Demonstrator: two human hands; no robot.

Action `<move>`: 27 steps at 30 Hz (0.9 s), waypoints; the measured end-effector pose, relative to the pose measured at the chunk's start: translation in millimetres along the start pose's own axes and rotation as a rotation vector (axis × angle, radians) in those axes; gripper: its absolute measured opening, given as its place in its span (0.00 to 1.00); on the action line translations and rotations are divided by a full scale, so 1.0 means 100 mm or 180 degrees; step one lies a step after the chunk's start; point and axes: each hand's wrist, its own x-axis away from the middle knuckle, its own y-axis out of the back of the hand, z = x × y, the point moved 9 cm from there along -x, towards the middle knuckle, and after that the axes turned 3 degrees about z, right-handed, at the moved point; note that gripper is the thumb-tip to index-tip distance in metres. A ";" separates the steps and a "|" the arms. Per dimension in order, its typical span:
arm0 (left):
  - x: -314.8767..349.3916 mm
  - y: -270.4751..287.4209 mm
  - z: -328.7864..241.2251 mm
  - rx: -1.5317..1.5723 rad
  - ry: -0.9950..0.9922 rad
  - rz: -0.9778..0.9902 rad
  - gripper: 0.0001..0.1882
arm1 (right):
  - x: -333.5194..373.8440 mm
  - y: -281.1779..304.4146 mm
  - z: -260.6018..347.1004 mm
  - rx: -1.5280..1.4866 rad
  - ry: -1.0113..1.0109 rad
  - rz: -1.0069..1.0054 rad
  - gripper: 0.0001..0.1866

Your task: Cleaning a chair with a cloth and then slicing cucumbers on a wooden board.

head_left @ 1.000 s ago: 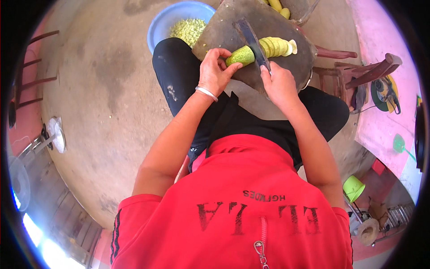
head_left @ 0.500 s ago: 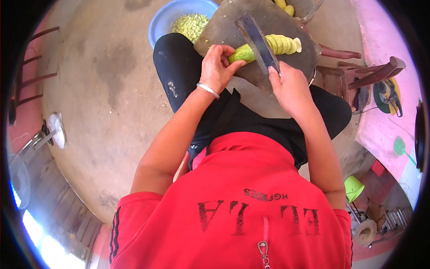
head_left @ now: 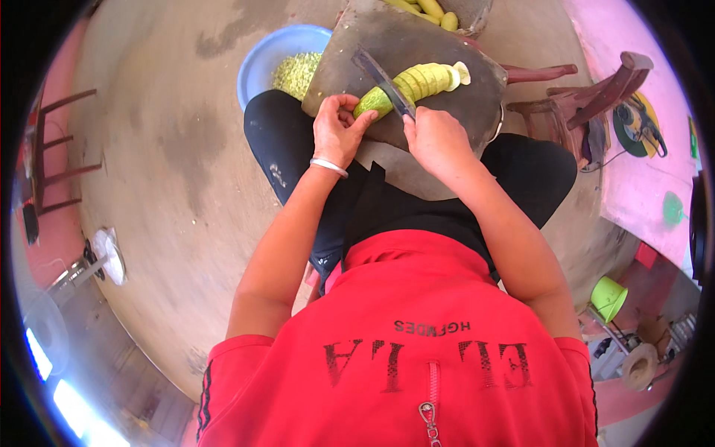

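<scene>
A thick green-yellow cucumber (head_left: 372, 104) lies on a dark, worn board (head_left: 469, 119). Its right part is cut into several pale slices (head_left: 426, 80), leaning against each other in a row. My left hand (head_left: 335, 135) is closed on the cucumber's uncut left end, thumb at the near side and fingers curled at the far side. A wide, dark-bladed knife (head_left: 381, 78) is in my right hand (head_left: 441, 143), fingers wrapped round its handle. The blade lies across the cucumber, right of my left fingertips, where the slices begin.
Beside the board on the left, a blue basin (head_left: 255, 56) holds chopped green bits (head_left: 296, 73). Whole yellow-green cucumbers (head_left: 432, 9) fill a basket beyond the board. To the right stands a brown wooden chair (head_left: 596, 100); my knees flank the board's near side.
The knife has come down from a raised, tilted pose onto the cucumber, its blade now seen edge-on. The view has shifted a little, moving the board leftward and up in the picture.
</scene>
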 end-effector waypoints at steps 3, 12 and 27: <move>0.05 -0.04 -0.07 -0.0121 -0.0261 0.0036 0.20 | -0.03 -0.06 -0.06 -0.0137 -0.0015 -0.0024 0.17; 0.08 -0.05 0.00 -0.0094 -0.0180 -0.0046 0.19 | -0.12 -0.11 -0.36 -0.0828 0.0070 -0.0005 0.19; 0.11 -0.07 -0.07 -0.0196 -0.0324 0.0055 0.17 | -0.13 0.05 -0.43 -0.1020 -0.0026 0.0163 0.18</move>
